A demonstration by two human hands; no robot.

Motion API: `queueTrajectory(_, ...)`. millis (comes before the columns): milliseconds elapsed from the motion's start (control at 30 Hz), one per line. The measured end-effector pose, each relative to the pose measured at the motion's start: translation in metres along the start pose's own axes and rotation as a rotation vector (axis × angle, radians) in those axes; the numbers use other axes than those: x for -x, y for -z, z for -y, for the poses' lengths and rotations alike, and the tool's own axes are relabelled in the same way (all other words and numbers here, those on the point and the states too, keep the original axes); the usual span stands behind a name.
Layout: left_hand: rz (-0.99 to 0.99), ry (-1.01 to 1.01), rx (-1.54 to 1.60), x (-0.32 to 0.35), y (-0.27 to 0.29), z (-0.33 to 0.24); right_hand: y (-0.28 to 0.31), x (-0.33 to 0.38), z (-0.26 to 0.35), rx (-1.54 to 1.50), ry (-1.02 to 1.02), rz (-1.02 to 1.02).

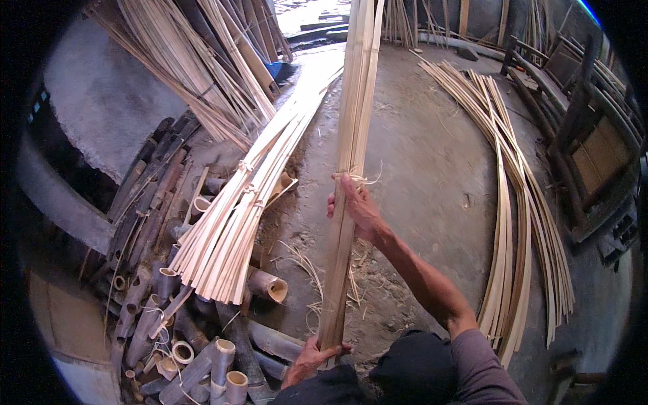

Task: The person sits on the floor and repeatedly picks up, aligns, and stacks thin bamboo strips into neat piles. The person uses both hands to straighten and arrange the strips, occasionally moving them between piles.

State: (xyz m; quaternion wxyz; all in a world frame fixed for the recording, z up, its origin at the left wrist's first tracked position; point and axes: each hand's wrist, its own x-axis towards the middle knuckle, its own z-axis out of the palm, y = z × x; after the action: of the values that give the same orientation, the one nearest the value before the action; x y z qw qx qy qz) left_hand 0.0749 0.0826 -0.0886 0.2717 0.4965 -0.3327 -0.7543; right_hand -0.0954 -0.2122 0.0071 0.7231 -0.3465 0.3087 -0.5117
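Note:
A long bundle of split bamboo strips [352,121] stands nearly upright in front of me, tied partway up with a thin strip binding [358,178]. My right hand [356,206] is closed around the bundle just below that tie. Lower down, my left hand [314,359] grips the bundle close to its bottom end, the fingers wrapped across it. Loose ends of the binding stick out to the right of the tie. The top of the bundle runs out of the picture.
Tied bamboo strip bundles [229,236] lie to the left over cut bamboo tubes [223,358]. Long strips [523,189] lie on the floor at the right, near a wooden bench [574,101]. More strips [182,61] lean at the back left. Shavings [307,266] litter the concrete floor [432,155].

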Motion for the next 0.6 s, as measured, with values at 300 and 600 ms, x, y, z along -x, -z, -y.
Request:
queueTrajectory(300,-0.166,0.036,-0.008,-0.029,-0.045,0.023,0.120,-0.019,-0.070,0.004,-0.275,-0.112)
queueTrajectory(600,-0.281,0.077,-0.234,-0.034,-0.052,0.072,0.198,0.014,-0.156,0.166,-0.420,-0.458)
